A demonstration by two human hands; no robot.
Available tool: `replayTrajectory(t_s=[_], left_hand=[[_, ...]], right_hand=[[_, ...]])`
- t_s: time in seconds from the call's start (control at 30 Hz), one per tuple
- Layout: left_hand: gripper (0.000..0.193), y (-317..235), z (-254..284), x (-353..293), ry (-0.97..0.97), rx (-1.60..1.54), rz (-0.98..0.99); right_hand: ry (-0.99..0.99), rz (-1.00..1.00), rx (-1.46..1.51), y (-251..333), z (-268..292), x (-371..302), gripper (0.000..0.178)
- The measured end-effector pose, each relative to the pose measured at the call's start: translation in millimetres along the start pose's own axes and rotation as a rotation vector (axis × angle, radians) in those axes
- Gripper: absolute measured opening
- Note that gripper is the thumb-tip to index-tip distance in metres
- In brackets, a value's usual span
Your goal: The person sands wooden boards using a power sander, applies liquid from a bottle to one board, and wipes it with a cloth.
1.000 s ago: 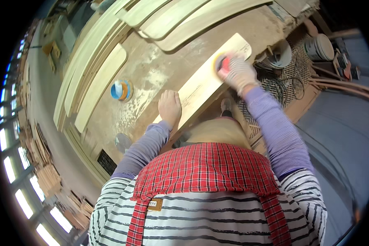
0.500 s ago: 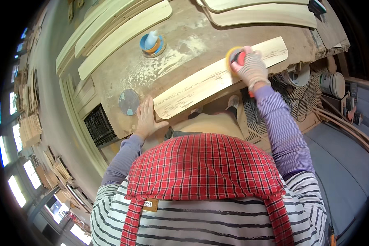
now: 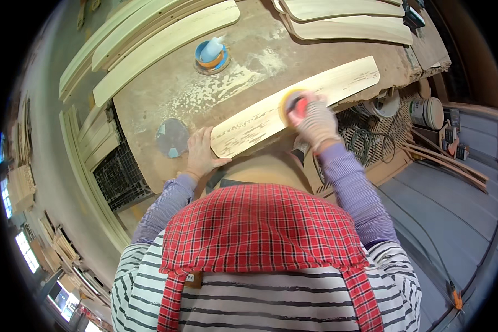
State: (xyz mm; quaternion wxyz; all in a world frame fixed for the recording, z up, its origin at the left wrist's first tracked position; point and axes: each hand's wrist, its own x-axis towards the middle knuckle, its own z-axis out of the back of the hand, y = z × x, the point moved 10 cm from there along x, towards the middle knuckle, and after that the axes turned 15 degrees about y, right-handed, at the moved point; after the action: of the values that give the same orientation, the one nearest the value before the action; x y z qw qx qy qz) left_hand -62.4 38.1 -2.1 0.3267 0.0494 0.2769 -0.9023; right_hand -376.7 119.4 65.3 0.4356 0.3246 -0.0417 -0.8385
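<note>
We pin the long pale wooden board [image 3: 293, 105] with flat, spread left hand [image 3: 200, 152], steadying it while our gloved right hand [image 3: 315, 122] grips a round yellow sanding pad [image 3: 291, 103].

- The plank [image 3: 299, 102] is pale cream with brown speckled streaks.
- The sander [image 3: 292, 104] at its middle is red over a yellow disc.
- The right hand [image 3: 317, 123] wears a whitish knit glove; the left hand [image 3: 200, 155] is bare.
- Both sleeves [image 3: 351, 193] are lilac with fine stripes.
- The apron [image 3: 260, 232] is red plaid with dark lines.
- The shirt [image 3: 271, 301] has black and white stripes.
- The table [image 3: 249, 50] is dusty brown with white patches.
- At 11 o'clock the tape roll [image 3: 211, 55] is blue and orange.
- At 9 o'clock the disc [image 3: 172, 138] is grey-blue.
</note>
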Motion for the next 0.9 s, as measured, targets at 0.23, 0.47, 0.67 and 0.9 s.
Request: replayTrajectory(t_s=[0.23,0.47,0.67,0.9], left_hand=[[0.110,-6.3,7.9,5.1,0.018,-0.015,-0.023],[0.030,28.7,20.9,26.3,0.041,-0.318,-0.178],[0.031,43.4,16.1,34.3,0.122,-0.445,-0.103],[0.028,52.5,19.3,31.7,0.144,-0.498,0.014]], right_hand=[[-0.275,-0.423,0.211,-143.9,90.3,26.4,0.070],[0.131,-0.059,-0.078,53.6,-30.2,-17.7,0.043],[0.308,0.417,-0.181,155.7,-110.6,-57.8,0.042],[-0.048,-0.118,0.031,-33.1,11.3,7.7,0.067]])
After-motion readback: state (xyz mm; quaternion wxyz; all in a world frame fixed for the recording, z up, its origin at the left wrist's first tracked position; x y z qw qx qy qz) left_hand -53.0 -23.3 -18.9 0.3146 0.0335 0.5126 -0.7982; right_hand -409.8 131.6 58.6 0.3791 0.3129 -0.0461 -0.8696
